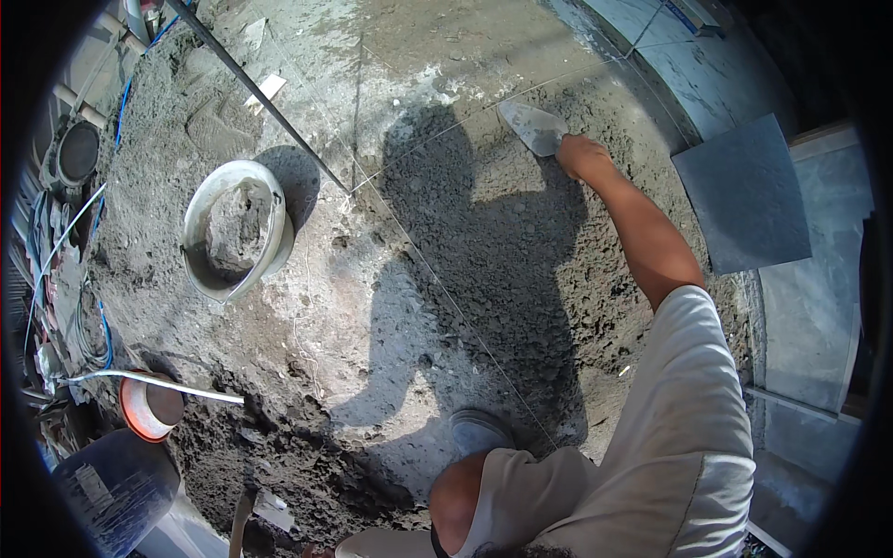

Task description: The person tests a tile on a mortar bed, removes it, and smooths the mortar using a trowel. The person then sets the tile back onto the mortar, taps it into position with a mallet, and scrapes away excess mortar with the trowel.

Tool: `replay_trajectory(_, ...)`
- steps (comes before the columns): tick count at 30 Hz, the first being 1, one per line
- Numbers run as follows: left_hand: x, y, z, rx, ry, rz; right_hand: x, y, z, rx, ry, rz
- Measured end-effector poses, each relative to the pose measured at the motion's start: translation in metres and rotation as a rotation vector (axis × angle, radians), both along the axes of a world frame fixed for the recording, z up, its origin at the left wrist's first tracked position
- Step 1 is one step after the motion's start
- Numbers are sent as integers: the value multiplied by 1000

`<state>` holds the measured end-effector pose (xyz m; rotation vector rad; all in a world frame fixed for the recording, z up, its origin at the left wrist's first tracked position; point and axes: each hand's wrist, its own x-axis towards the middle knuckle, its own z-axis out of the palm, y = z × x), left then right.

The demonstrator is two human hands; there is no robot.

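Out at the upper right, my right hand [583, 156] is closed round the handle of a pointed trowel [534, 126]. The blade lies flat at the surface of the rough grey mortar bed [521, 251], close to a taut string line. My forearm stretches far forward from a light sleeve. I cannot see my left hand. Left of the middle stands a whitish bucket [279, 232] with grey mortar inside, well away from the trowel.
A dark square tile [744, 195] lies at the right, beside pale marbled tiles [716, 88]. A thin dark pole [270, 102] slants down near the bucket. Strings cross the floor. An orange-rimmed container [139, 409], hoses and a mortar heap [288, 456] lie at the left.
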<state>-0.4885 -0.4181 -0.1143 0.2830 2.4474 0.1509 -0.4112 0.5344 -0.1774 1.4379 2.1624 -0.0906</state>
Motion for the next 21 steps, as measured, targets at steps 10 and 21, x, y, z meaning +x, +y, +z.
replay_trajectory(10,-16,-13,-31,-162,-103,116,14,-89,2,-19,58,289)
replay_trajectory(21,-24,3,-6,-48,-78,-92,81,91,-29,-244,297,-417)
